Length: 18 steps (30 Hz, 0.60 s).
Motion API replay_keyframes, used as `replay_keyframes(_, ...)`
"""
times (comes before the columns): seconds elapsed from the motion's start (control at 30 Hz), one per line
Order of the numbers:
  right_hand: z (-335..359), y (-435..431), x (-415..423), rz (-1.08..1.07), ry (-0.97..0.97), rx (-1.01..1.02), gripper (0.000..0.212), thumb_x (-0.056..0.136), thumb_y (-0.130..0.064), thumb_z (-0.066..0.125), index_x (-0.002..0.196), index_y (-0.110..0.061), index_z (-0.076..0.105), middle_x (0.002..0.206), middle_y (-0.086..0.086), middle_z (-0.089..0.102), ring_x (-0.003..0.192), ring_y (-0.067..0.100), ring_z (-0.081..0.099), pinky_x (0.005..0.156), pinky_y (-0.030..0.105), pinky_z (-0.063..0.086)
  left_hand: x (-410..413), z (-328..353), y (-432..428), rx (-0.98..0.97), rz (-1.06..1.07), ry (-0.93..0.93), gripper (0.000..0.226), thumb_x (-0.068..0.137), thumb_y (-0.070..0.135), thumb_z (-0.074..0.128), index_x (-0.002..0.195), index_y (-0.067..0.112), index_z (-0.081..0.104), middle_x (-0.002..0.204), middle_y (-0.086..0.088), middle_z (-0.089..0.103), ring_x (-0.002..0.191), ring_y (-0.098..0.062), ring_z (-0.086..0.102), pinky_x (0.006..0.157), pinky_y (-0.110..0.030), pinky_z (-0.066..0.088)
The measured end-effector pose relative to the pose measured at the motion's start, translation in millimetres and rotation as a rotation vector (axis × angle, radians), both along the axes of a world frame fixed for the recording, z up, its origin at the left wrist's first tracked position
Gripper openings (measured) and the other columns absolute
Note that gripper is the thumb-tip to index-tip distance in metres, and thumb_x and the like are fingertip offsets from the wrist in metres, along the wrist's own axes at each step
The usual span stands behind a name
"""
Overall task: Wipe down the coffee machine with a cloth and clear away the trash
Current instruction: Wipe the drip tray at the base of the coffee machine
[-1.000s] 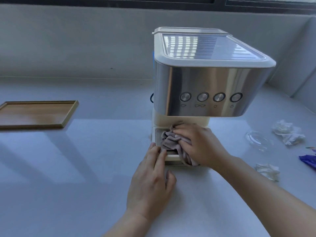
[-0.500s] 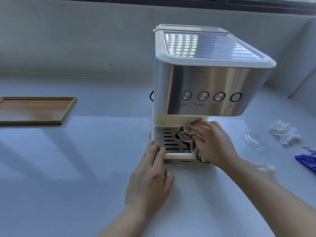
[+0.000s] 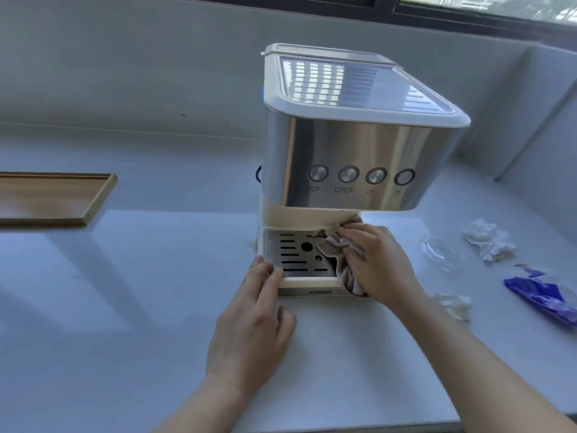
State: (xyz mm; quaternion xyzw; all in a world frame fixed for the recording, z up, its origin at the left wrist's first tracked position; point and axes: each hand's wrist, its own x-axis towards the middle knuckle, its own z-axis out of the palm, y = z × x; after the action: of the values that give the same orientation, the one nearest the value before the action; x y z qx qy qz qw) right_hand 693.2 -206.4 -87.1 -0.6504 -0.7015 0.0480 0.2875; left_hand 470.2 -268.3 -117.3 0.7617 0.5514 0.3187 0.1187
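Right hand [image 3: 379,264] grip bunched on soft limp cloth [image 3: 335,245], wiping drip tray [image 3: 281,245]; left hand [image 3: 253,320] flat, grip empty, bracing coffee machine [image 3: 352,151]. Cloth handles best wadded.

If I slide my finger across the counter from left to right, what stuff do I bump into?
Wooden tray → coffee machine → clear plastic lid → crumpled tissue → blue wrapper.

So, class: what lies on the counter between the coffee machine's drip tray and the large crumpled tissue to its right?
In the head view, a clear plastic lid lies between the drip tray and the crumpled tissue.
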Motion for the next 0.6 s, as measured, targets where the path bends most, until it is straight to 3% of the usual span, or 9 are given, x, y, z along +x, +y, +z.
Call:
replay_keyframes(0.1, -4, 1, -39, -0.113, -0.045, 0.03, 0.026, 0.092, -0.028, 0.049, 0.102, -0.02, 0.072, 0.112, -0.006, 0.066, 0.103, 0.02, 0.048, 0.082, 0.036, 0.048, 0, -1, 2, 0.011, -0.006, -0.018, 0.05, 0.082, 0.018, 0.052, 0.132, 0.012, 0.056, 0.144, 0.0, 0.049, 0.142, -0.01, 0.035, 0.098, -0.031, 0.048)
replay_keyframes(0.2, -3, 7, -81, 0.069, -0.175, 0.103, 0.02, 0.091, -0.023, 0.059, 0.106, -0.017, 0.07, 0.111, -0.002, 0.065, 0.105, 0.017, 0.041, 0.092, 0.032, 0.044, -1, 0, 2, -0.007, -0.01, -0.071, 0.057, 0.08, 0.028, 0.036, 0.133, 0.017, 0.053, 0.149, 0.007, 0.041, 0.14, -0.002, 0.03, 0.098, -0.023, 0.039)
replay_keyframes(0.3, 8, 12, -85, 0.198, -0.04, -0.052, 0.033, 0.097, -0.034, 0.051, 0.126, -0.023, 0.062, 0.128, -0.009, 0.059, 0.118, 0.014, 0.042, 0.102, 0.024, 0.034, -5, 1, 2, -0.012, -0.037, -0.133, 0.059, 0.078, 0.03, 0.037, 0.134, 0.019, 0.051, 0.149, 0.013, 0.037, 0.133, 0.001, 0.033, 0.095, -0.013, 0.031)
replay_keyframes(0.37, 15, 9, -64, 0.296, 0.137, -0.125, 0.032, 0.098, -0.04, 0.05, 0.128, -0.031, 0.058, 0.132, -0.019, 0.054, 0.122, 0.002, 0.045, 0.102, 0.018, 0.035, -6, 2, 4, -0.007, -0.066, -0.162, 0.059, 0.079, 0.035, 0.038, 0.135, 0.018, 0.05, 0.146, 0.014, 0.036, 0.134, -0.002, 0.036, 0.094, -0.009, 0.028)
replay_keyframes(0.47, 8, -9, -25, 0.081, 0.224, 0.015, 0.03, 0.1, -0.04, 0.043, 0.126, -0.035, 0.057, 0.135, -0.02, 0.054, 0.124, 0.0, 0.047, 0.099, 0.02, 0.037, -4, 0, 4, 0.024, -0.08, -0.187, 0.055, 0.082, 0.038, 0.043, 0.133, 0.017, 0.049, 0.142, 0.012, 0.039, 0.134, -0.006, 0.038, 0.097, -0.007, 0.026)
replay_keyframes(0.6, -26, -30, -18, -0.118, 0.283, 0.025, 0.036, 0.102, -0.029, 0.044, 0.133, -0.016, 0.06, 0.145, -0.007, 0.05, 0.141, 0.011, 0.036, 0.112, 0.022, 0.025, -4, -5, 7, 0.042, -0.046, -0.249, 0.056, 0.084, 0.042, 0.048, 0.135, 0.019, 0.047, 0.138, 0.011, 0.044, 0.129, 0.0, 0.041, 0.1, -0.017, 0.035)
